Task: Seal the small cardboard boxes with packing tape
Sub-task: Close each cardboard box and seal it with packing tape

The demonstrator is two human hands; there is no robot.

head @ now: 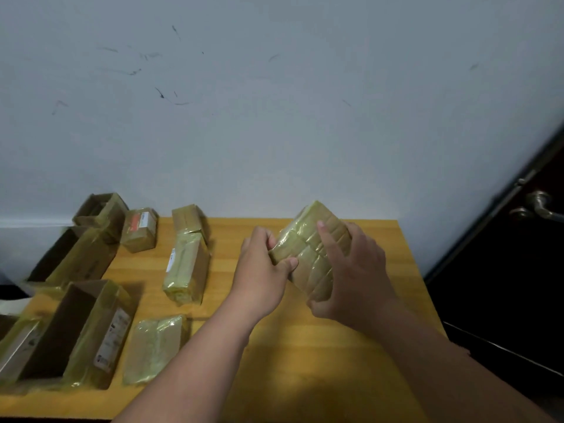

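Note:
A small flat cardboard box [308,245], wrapped in shiny yellowish packing tape, is held tilted above the wooden table [305,346]. My left hand [262,267] pinches its left edge between thumb and fingers. My right hand [351,273] grips its right side, with the index finger lying across the taped top and the thumb under the near corner. No tape roll shows in view.
Several other boxes lie on the table's left half: a long taped box [187,270], a flat taped one [152,346], a small box with an orange label [140,228], and open cartons [76,328] at the left edge. A dark door with a handle [540,206] stands at right.

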